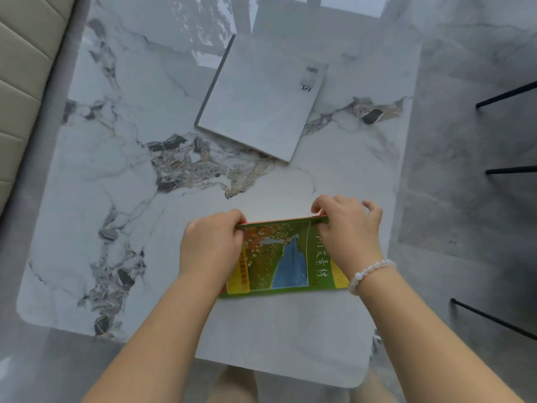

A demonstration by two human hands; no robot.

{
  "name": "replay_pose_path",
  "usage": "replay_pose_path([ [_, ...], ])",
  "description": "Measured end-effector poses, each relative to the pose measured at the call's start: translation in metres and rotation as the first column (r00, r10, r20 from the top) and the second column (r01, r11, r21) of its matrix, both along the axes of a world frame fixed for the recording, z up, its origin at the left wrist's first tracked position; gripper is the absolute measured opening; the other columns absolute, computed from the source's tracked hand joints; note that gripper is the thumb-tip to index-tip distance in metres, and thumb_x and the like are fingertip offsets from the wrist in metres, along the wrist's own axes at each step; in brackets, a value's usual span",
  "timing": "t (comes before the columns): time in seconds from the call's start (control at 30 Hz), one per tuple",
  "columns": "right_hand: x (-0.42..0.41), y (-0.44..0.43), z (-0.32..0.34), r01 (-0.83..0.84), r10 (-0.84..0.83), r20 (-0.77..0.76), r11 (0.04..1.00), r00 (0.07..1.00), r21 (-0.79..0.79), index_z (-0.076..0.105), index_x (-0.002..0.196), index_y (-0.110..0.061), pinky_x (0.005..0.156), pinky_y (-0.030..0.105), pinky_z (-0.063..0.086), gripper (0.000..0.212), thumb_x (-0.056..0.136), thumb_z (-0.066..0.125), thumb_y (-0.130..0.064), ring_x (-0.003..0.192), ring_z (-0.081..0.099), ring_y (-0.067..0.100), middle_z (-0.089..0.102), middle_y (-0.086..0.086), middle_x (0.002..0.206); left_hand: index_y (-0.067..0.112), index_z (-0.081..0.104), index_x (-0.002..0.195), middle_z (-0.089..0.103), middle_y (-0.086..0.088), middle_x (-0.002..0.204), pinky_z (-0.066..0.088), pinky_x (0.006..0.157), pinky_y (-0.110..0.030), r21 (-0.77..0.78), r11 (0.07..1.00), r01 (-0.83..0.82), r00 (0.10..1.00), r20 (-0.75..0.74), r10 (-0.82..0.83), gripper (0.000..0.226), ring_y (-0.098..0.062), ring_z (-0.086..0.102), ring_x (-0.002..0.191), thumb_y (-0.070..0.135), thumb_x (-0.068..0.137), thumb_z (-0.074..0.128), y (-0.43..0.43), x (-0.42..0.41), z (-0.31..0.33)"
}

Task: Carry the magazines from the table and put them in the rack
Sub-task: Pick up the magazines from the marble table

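A green magazine (279,257) with a river picture on its cover lies near the front of the marble table (116,170). Its far edge is lifted off the tabletop. My left hand (212,245) grips that far edge at the left corner. My right hand (345,228), with a bead bracelet on the wrist, pinches the same edge at the right corner. A pale grey magazine (261,100) lies flat farther back, tilted, apart from both hands. No rack is in view.
A beige padded seat (23,82) runs along the table's left side. Thin black metal legs (505,170) stick in from the right over the grey floor. My knees show below the table's front edge.
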State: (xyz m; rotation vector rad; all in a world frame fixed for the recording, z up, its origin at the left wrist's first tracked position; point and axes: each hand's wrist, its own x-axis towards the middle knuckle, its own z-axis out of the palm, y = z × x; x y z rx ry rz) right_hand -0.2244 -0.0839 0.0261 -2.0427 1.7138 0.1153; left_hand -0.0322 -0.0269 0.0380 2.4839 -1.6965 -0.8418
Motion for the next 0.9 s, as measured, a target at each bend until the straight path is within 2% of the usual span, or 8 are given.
replay_pose_path([
  [0.1, -0.025, -0.027, 0.023, -0.034, 0.036, 0.051, 0.998, 0.998, -0.043, 0.064, 0.088, -0.023, 0.083, 0.037, 0.028, 0.016, 0.083, 0.058, -0.008, 0.086, 0.055, 0.024, 0.063, -0.003, 0.085, 0.026, 0.062, 0.093, 0.071, 0.000, 0.091, 0.039, 0.075, -0.035, -0.043, 0.999, -0.003, 1.000, 0.004, 0.004, 0.017, -0.027, 0.060, 0.085, 0.020, 0.085, 0.049, -0.023, -0.023, 0.023],
  [0.23, -0.070, -0.070, 0.037, -0.077, 0.088, 0.097, 0.991, 0.991, -0.114, 0.065, 0.083, -0.019, 0.070, 0.032, 0.027, 0.014, 0.079, 0.063, -0.006, 0.079, 0.055, 0.028, 0.065, 0.001, 0.080, 0.025, 0.063, 0.092, 0.071, 0.000, 0.088, 0.040, 0.073, -0.034, -0.074, 0.994, -0.081, 0.997, 0.009, 0.082, 0.019, -0.026, 0.060, 0.083, 0.018, 0.083, 0.049, -0.057, -0.069, 0.040],
  [0.47, -0.147, -0.161, 0.055, -0.237, 0.265, 0.144, 0.954, 0.953, -0.184, 0.065, 0.077, -0.019, 0.071, 0.036, 0.034, 0.011, 0.074, 0.068, -0.010, 0.074, 0.057, 0.030, 0.067, 0.001, 0.076, 0.025, 0.062, 0.096, 0.071, -0.001, 0.091, 0.044, 0.077, -0.038, -0.138, 0.939, -0.313, 0.949, -0.001, 0.316, 0.022, -0.028, 0.059, 0.087, 0.016, 0.080, 0.051, -0.107, -0.165, 0.058],
  [0.6, -0.162, -0.204, 0.065, -0.323, 0.348, 0.104, 0.924, 0.932, -0.204, 0.063, 0.075, -0.020, 0.071, 0.038, 0.038, 0.009, 0.072, 0.069, -0.013, 0.074, 0.057, 0.031, 0.066, 0.001, 0.074, 0.025, 0.059, 0.102, 0.071, -0.001, 0.097, 0.045, 0.079, -0.040, -0.122, 0.900, -0.418, 0.908, -0.030, 0.417, 0.025, -0.029, 0.060, 0.092, 0.016, 0.080, 0.051, -0.130, -0.197, 0.066],
  [0.73, -0.148, -0.244, 0.069, -0.391, 0.419, 0.105, 0.895, 0.902, -0.215, 0.063, 0.076, -0.020, 0.077, 0.038, 0.038, 0.010, 0.073, 0.070, -0.012, 0.076, 0.057, 0.030, 0.065, 0.000, 0.074, 0.024, 0.057, 0.099, 0.072, -0.002, 0.095, 0.045, 0.075, -0.038, -0.177, 0.857, -0.484, 0.873, -0.025, 0.487, 0.022, -0.031, 0.061, 0.090, 0.016, 0.078, 0.054, -0.156, -0.197, 0.068],
  [0.9, -0.094, -0.288, 0.063, -0.485, 0.514, 0.102, 0.847, 0.852, -0.216, 0.063, 0.076, -0.021, 0.082, 0.039, 0.039, 0.010, 0.075, 0.069, -0.012, 0.077, 0.056, 0.027, 0.065, -0.002, 0.075, 0.022, 0.056, 0.088, 0.069, -0.002, 0.081, 0.036, 0.063, -0.034, -0.198, 0.799, -0.568, 0.814, 0.005, 0.580, 0.011, -0.031, 0.059, 0.079, 0.016, 0.079, 0.054, -0.185, -0.164, 0.065],
])
